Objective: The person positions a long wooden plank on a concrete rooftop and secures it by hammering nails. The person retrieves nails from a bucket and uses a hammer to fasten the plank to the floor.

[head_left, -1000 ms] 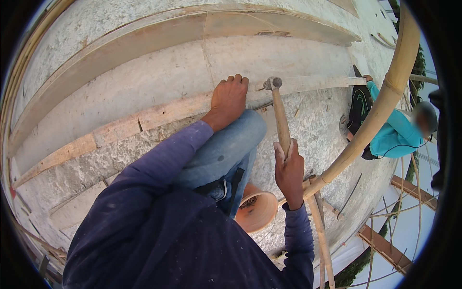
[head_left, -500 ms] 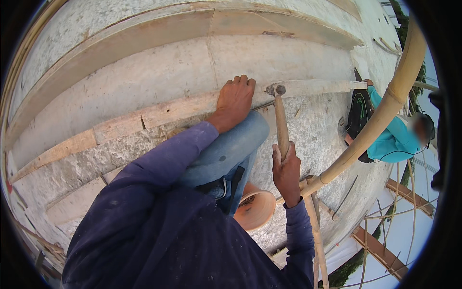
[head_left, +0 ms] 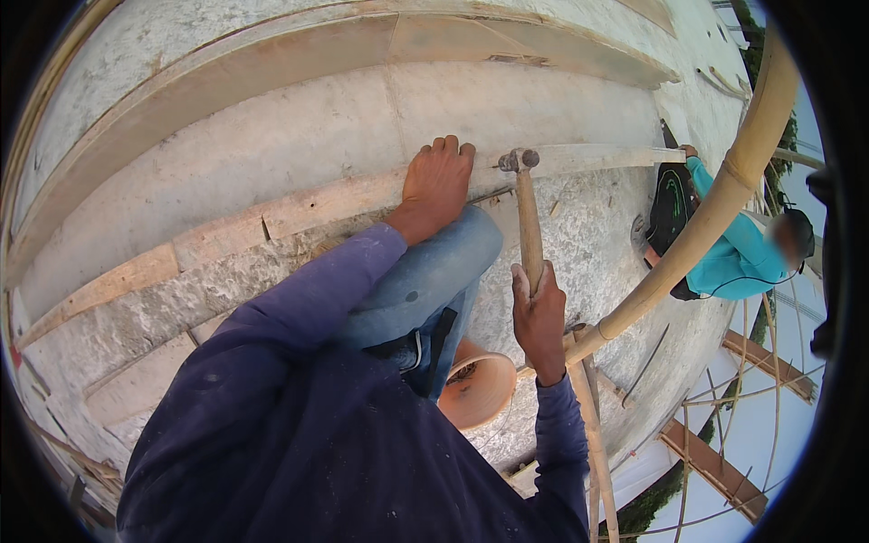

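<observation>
My right hand [head_left: 540, 312] is wrapped round the wooden handle of a hammer [head_left: 529, 217]. The hammer's dark metal head lies against, or just over, the long wooden board [head_left: 317, 204]; I cannot tell whether they touch. To the left of the hammer, my left hand [head_left: 438, 184] grips the board's upper edge, its fingers curled over the far side. My bent knee in blue jeans is just below that hand. An orange bucket [head_left: 486, 391] with small dark pieces inside, too small to make out, stands beside my leg.
A thick bamboo pole [head_left: 670, 262] slants across the right side, with more poles below it. Beyond it crouches a co-worker in a turquoise top [head_left: 738, 258], one hand at the board's far end. Another long board [head_left: 272, 72] runs along the back. Rusty beams [head_left: 715, 466] show at lower right.
The view has shifted very slightly. Both hands keep their holds, and the hammer's head stays at the board. The co-worker's hand looks a little raised at the board's end.
</observation>
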A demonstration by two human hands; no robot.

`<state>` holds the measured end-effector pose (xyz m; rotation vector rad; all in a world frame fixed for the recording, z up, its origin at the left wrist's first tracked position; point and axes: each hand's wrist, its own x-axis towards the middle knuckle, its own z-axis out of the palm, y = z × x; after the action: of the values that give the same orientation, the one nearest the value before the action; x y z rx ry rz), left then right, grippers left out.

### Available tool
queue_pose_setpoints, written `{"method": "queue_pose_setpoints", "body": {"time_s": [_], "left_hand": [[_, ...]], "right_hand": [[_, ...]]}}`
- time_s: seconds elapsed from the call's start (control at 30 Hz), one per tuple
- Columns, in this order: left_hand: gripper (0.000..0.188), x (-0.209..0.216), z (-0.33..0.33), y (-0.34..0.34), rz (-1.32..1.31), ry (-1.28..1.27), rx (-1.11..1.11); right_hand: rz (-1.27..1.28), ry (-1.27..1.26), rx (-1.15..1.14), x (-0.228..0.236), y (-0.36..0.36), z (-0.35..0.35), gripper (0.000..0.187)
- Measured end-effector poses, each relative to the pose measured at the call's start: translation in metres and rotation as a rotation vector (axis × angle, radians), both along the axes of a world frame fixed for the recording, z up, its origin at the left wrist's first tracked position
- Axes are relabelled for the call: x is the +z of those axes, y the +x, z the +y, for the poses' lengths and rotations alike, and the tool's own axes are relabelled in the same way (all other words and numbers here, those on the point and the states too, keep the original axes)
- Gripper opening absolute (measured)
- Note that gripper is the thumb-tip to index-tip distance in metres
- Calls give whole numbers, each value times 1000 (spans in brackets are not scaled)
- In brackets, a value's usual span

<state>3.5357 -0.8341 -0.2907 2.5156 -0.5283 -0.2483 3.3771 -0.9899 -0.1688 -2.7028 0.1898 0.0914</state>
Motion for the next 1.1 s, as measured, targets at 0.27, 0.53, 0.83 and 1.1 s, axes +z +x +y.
{"method": "queue_pose_setpoints", "body": {"time_s": [0.27,0.53,0.83,1.1], "left_hand": [[32,-3,-4,-3,-59,-19,55],[32,2,-4,-5,-70,2,52],[30,-5,-4,-3,-77,-19,59],[29,-1,-5,-7,-53,-8,65]], "right_hand": [[-1030,891,-85,124,28,-7,45],[-120,56,-158,25,-4,-18,32],[-565,331,-24,37,14,3,41],[-466,526,-330,95,17,-7,45]]}}
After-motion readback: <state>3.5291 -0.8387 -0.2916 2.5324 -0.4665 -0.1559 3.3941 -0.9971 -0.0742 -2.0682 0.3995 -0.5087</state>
